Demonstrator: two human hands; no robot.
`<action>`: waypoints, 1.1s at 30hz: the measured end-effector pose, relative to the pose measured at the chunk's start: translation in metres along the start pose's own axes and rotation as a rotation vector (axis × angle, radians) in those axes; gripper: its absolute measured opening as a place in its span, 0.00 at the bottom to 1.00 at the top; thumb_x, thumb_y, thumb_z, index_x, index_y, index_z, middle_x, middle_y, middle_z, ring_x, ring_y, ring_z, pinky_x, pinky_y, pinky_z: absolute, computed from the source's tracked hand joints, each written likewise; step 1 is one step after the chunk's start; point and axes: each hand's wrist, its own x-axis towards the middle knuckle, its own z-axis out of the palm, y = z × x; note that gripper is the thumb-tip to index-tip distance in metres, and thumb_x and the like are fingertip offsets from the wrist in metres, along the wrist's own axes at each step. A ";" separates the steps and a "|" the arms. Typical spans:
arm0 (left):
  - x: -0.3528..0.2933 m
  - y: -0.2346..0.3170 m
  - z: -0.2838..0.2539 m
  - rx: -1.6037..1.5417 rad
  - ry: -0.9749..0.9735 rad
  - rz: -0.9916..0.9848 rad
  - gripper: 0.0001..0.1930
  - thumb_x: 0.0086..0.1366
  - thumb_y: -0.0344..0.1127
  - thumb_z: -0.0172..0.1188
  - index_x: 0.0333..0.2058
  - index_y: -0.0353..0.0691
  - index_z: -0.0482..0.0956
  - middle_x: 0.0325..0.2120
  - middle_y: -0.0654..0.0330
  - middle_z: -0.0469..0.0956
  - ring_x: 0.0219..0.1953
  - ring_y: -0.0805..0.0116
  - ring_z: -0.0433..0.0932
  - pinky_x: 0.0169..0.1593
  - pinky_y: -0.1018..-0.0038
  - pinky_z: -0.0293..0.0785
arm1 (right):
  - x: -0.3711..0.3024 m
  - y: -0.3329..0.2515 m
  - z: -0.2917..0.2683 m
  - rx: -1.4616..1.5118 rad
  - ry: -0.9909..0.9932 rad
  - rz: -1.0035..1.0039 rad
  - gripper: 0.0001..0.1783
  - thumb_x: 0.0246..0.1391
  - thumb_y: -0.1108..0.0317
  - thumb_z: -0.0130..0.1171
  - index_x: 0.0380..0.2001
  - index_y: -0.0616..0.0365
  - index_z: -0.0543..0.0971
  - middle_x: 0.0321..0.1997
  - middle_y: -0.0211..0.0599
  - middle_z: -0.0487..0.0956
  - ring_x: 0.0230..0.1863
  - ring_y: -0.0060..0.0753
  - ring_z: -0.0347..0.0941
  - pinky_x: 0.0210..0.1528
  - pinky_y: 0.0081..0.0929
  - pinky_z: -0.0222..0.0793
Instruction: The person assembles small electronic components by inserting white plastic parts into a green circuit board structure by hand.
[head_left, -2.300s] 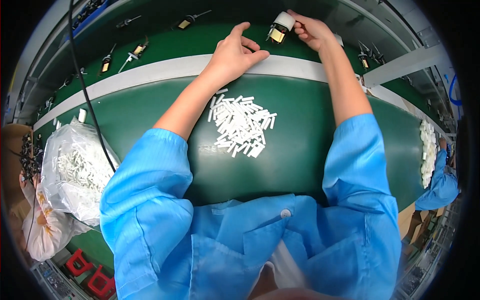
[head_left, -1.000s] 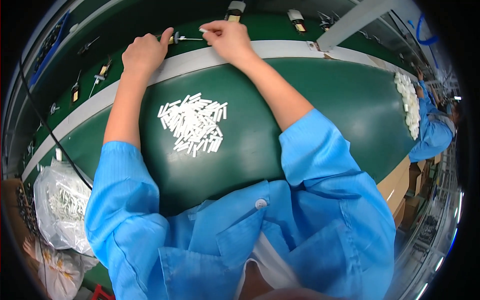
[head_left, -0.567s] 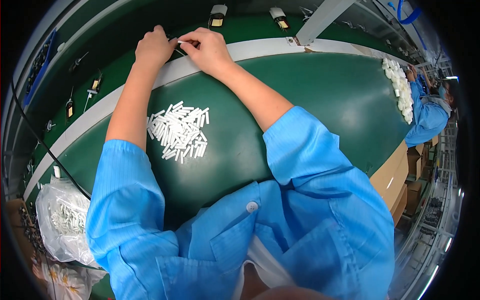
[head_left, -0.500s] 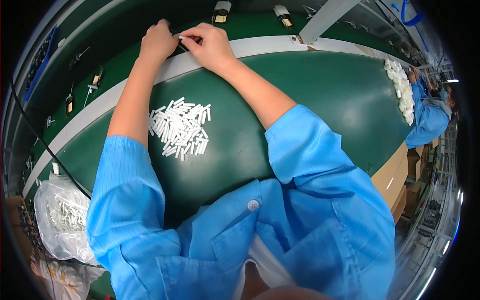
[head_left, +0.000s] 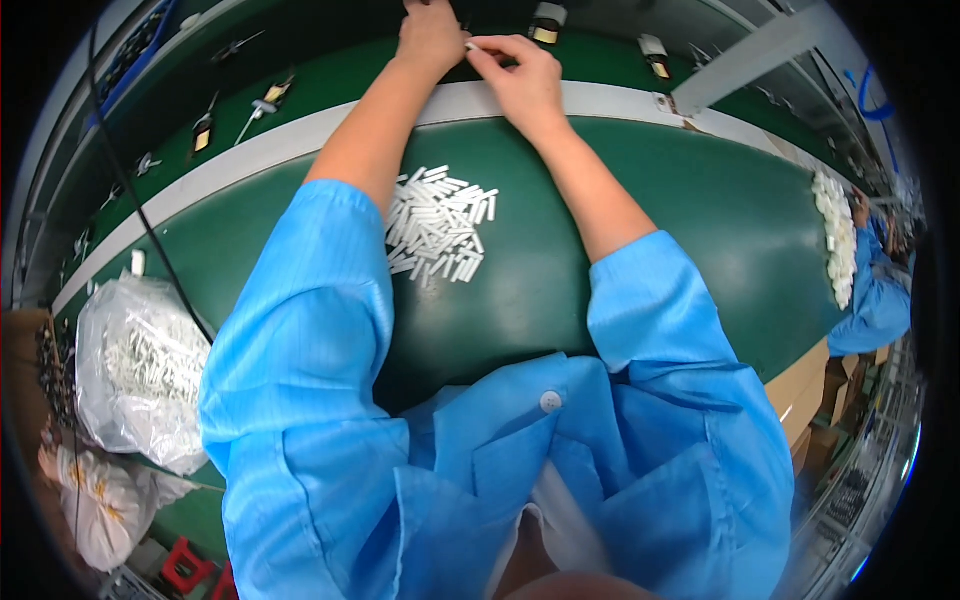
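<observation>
Both my hands are beyond the white rail, over the far green belt. My right hand [head_left: 522,75] pinches a short white tube [head_left: 471,46] between thumb and forefinger. Close beside it, my left hand [head_left: 433,38] is bent closed at the upper edge of the picture. Its fingertips are partly cut off, and what they hold cannot be made out. A loose pile of short white tubes [head_left: 438,225] lies on the green tabletop [head_left: 520,300], nearer to me than my hands and partly behind my left forearm.
A clear plastic bag of white tubes [head_left: 150,360] sits at the left. Small dark devices with pale labels [head_left: 203,135] lie along the far belt [head_left: 330,90]. A white post [head_left: 750,60] rises from the rail [head_left: 600,98]. White pieces [head_left: 835,235] line the right end, near another person's blue sleeve [head_left: 875,315].
The whole view has swung, so the table and pile appear farther right and slightly higher. My hands stay close together and have moved a little to the right relative to the pile.
</observation>
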 end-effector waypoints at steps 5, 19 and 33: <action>0.008 0.027 -0.046 -0.107 -0.352 -0.567 0.17 0.58 0.35 0.62 0.46 0.36 0.78 0.37 0.52 0.79 0.39 0.58 0.80 0.45 0.66 0.77 | 0.000 0.000 -0.006 0.175 -0.081 0.255 0.10 0.48 0.66 0.67 0.34 0.58 0.84 0.28 0.32 0.82 0.27 0.21 0.76 0.32 0.19 0.73; -0.037 0.012 -0.090 -1.831 0.150 -0.881 0.11 0.73 0.30 0.35 0.41 0.25 0.63 0.31 0.55 0.64 0.26 0.72 0.58 0.31 0.74 0.59 | -0.014 -0.043 0.004 0.118 -0.474 0.312 0.12 0.48 0.64 0.67 0.32 0.62 0.84 0.23 0.34 0.82 0.20 0.20 0.75 0.28 0.19 0.72; -0.047 -0.001 -0.077 -1.861 0.154 -0.799 0.12 0.73 0.31 0.36 0.43 0.25 0.63 0.33 0.54 0.66 0.27 0.71 0.61 0.33 0.76 0.61 | -0.010 -0.039 0.004 0.167 -0.541 0.348 0.11 0.48 0.65 0.67 0.32 0.62 0.84 0.23 0.33 0.82 0.21 0.19 0.75 0.29 0.17 0.72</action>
